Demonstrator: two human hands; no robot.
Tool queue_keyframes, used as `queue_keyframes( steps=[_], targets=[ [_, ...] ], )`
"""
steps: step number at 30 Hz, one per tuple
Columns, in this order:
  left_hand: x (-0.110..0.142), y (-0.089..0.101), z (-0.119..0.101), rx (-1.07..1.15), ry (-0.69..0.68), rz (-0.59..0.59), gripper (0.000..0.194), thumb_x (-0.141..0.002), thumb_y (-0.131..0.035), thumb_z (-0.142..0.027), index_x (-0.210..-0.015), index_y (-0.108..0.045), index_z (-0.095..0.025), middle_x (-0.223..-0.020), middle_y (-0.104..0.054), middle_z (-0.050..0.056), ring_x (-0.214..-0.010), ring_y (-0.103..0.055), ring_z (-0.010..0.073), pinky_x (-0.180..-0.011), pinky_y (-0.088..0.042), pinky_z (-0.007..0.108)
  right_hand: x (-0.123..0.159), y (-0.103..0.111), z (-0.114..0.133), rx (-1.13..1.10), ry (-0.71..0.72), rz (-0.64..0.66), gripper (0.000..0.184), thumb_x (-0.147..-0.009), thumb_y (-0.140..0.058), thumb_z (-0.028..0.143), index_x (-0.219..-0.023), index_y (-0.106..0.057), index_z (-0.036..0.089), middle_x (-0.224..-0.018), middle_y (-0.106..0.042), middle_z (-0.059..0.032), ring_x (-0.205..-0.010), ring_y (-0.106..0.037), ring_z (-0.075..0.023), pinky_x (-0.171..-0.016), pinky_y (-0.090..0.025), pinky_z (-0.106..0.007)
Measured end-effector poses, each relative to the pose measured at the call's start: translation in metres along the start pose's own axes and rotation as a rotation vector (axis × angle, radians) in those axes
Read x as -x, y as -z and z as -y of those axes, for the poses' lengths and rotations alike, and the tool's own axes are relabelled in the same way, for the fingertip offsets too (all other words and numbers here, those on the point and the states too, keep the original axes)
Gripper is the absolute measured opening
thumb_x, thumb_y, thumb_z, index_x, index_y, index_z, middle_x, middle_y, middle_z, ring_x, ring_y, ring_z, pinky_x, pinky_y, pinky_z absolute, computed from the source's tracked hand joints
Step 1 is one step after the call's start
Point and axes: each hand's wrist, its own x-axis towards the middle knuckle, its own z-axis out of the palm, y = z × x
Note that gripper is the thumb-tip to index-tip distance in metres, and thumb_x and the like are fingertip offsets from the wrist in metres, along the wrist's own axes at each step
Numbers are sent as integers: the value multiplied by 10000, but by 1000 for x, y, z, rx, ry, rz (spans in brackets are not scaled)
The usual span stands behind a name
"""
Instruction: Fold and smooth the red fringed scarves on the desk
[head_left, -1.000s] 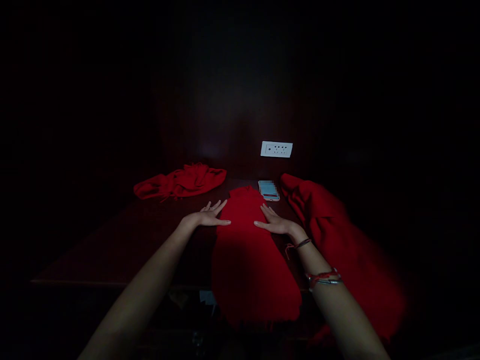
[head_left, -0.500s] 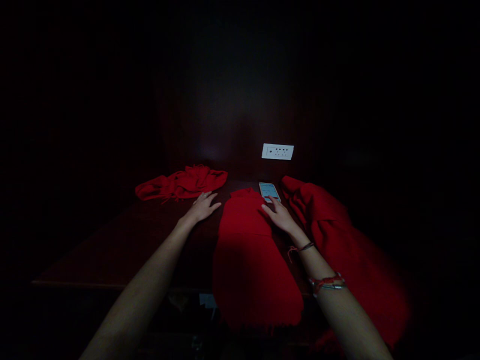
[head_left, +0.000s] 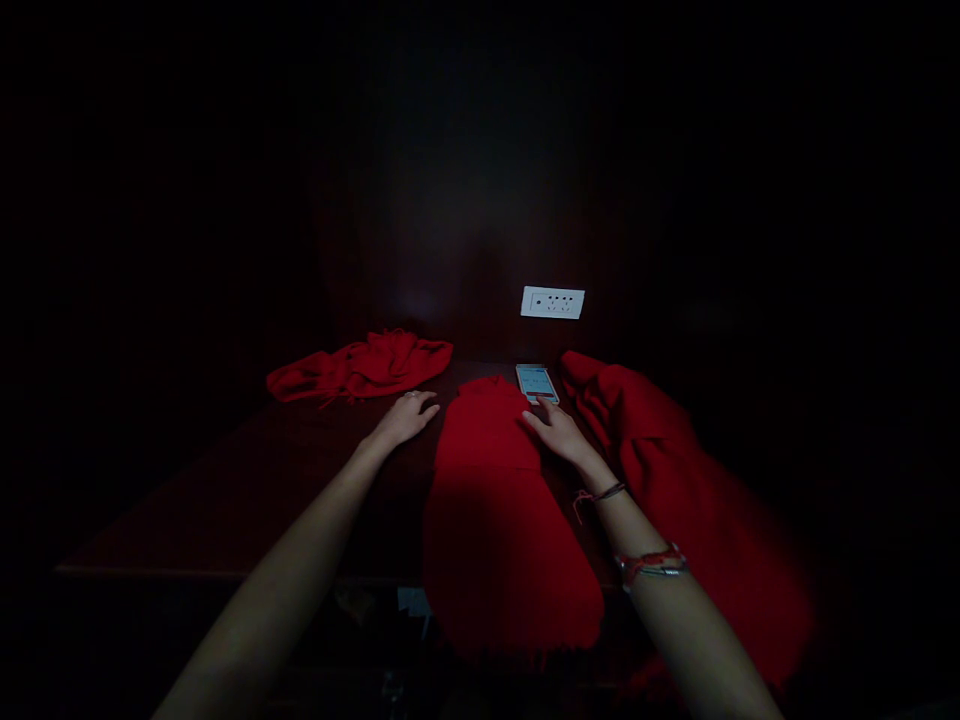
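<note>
A folded red scarf [head_left: 495, 510] lies lengthwise in front of me, its fringed end hanging over the table's near edge. To its left, my left hand [head_left: 409, 416] is held with fingers apart and nothing in them, a small gap from the cloth. My right hand [head_left: 556, 432] is at the scarf's upper right edge, thumb toward the cloth and fingers loosely stretched; it grips nothing. Just beyond those fingertips is a phone [head_left: 537, 382] with a lit screen.
A crumpled red scarf [head_left: 367, 368] lies at the back left of the dark table [head_left: 202, 500]. More red cloth [head_left: 675, 470] spreads along the right side and hangs down. A white socket panel [head_left: 552, 302] sits on the wall behind. Surroundings are very dark.
My left hand has drawn back very slightly toward me, its fingers a little closer together. The right hand and the scarf look the same; the whole view has shifted slightly.
</note>
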Motion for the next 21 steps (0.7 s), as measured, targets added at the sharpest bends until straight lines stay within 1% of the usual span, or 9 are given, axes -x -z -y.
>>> queue_keyframes(
  steps=[2, 4, 5, 7, 10, 12, 13, 17, 21],
  targets=[
    [1, 1, -6, 110, 102, 23, 445, -759, -375, -422, -1026, -533, -104, -1052, -549, 107, -958, -499, 211, -828, -349, 278, 0, -3, -3, -199, -100, 59, 469, -706, -501, 369, -1116, -423, 154, -1161, -473, -97, -1059, -437, -196, -910, -318, -347],
    [3, -1, -15, 278, 228, 96, 485, -728, -396, -488, -1001, -538, -114, -1019, -567, 102, -842, -555, 203, -729, -399, 269, -2, -9, -4, -459, -185, 136, 448, -700, -516, 335, -1101, -413, 165, -1111, -515, -86, -969, -511, -175, -850, -386, -329],
    [4, -3, -20, 367, 286, 135, 501, -699, -427, -512, -986, -539, -117, -1000, -576, 99, -784, -570, 194, -675, -412, 258, -3, -12, -5, -563, -223, 151, 458, -686, -534, 311, -1098, -403, 161, -1095, -526, -90, -929, -535, -169, -818, -414, -318],
    [5, -8, -29, 516, 388, 184, 501, -624, -520, -518, -921, -551, -117, -933, -600, 90, -704, -574, 174, -584, -410, 229, -9, -19, -4, -673, -292, 120, 520, -633, -585, 251, -1100, -377, 157, -1080, -532, -104, -876, -560, -171, -764, -450, -309],
    [7, -13, -34, 664, 509, 252, 418, -541, -606, -485, -756, -558, -130, -714, -617, 44, -593, -546, 140, -464, -361, 193, -20, -24, -2, -687, -353, 52, 615, -561, -611, 152, -1113, -339, 168, -1052, -546, -100, -824, -578, -181, -698, -478, -316],
    [7, -12, -33, 737, 571, 296, 373, -526, -619, -472, -694, -533, -150, -590, -573, -4, -519, -506, 109, -415, -317, 175, -26, -24, -1, -653, -376, 65, 642, -540, -599, 111, -1120, -329, 165, -1033, -554, -97, -812, -580, -186, -680, -482, -319],
    [7, -11, -32, 761, 593, 291, 361, -525, -624, -463, -689, -521, -159, -562, -549, -23, -503, -488, 97, -408, -306, 167, -28, -23, -1, -611, -375, 82, 643, -533, -596, 103, -1118, -335, 162, -1030, -554, -98, -818, -577, -190, -683, -480, -319],
    [5, -7, -30, 821, 638, 163, 341, -593, -578, -457, -781, -496, -183, -595, -525, -43, -512, -469, 72, -427, -313, 147, -37, -16, 2, -390, -352, 91, 605, -553, -596, 160, -1111, -362, 161, -1041, -535, -106, -868, -552, -202, -703, -467, -311],
    [3, -13, -31, 938, 609, 172, 271, -685, -508, -411, -833, -511, -184, -625, -537, -37, -518, -478, 58, -447, -338, 138, -52, -18, 5, -373, -458, 45, 545, -599, -568, 211, -1106, -373, 160, -975, -551, -116, -797, -570, -199, -627, -476, -297]
  ],
)
